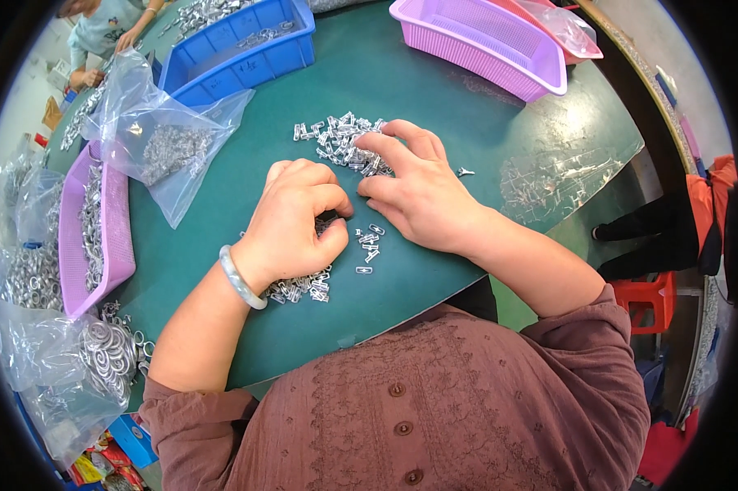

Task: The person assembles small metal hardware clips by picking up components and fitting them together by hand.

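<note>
A pile of small silvery metal clasps (pixel 336 141) lies on the green tabletop. My right hand (pixel 418 184) reaches over its near right edge, fingers curved and spread, fingertips at the clasps; nothing shows gripped in it. My left hand (pixel 291 217), with a pale bangle (pixel 240 278) on its wrist, is curled with thumb and forefinger drawn toward each other. Whatever it may hold is hidden. Beneath and beside that hand sits a second heap of similar clasps (pixel 303 286). Several loose clasps (pixel 369 239) are scattered between the hands.
Left of me are a clear bag of small parts (pixel 177 151), a purple basket (pixel 122 245) and silvery rings (pixel 110 348). A blue bin (pixel 238 69) and another purple basket (pixel 541 69) stand at the back. Another person's hand (pixel 128 38) works at far left.
</note>
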A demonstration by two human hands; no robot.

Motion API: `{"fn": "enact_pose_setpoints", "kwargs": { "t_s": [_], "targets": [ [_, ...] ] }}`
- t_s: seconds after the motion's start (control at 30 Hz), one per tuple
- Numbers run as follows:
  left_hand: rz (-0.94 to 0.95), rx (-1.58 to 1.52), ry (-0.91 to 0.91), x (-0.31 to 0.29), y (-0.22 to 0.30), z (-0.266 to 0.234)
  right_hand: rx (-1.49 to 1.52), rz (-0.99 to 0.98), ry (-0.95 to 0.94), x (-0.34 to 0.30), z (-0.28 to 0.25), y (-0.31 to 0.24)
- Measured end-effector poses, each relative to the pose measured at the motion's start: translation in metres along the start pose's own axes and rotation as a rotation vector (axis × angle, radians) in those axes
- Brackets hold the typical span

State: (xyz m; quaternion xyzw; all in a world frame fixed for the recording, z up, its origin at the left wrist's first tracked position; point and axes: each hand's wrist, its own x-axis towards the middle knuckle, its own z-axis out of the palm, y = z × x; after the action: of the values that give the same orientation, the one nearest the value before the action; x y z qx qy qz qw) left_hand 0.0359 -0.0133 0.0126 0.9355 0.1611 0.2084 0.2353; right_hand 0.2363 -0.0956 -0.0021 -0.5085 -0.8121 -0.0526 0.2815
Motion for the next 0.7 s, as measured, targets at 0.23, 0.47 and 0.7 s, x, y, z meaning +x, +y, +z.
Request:
{"fn": "enact_pose_setpoints", "kwargs": {
  "t_s": [0.23, 0.47, 0.7],
  "targets": [
    [0.016, -0.003, 0.027, 0.002, 0.000, 0.001, 0.034, 0.021, 0.006, 0.006, 0.006, 0.005],
    [0.034, 0.029, 0.035, 0.000, 0.001, -0.001, -0.002, -0.038, -0.029, 0.021, 0.012, 0.003],
    [0.043, 0.055, 0.038, 0.000, 0.003, 0.001, 0.023, -0.093, 0.029, 0.046, -0.006, 0.012]
  ]
}}
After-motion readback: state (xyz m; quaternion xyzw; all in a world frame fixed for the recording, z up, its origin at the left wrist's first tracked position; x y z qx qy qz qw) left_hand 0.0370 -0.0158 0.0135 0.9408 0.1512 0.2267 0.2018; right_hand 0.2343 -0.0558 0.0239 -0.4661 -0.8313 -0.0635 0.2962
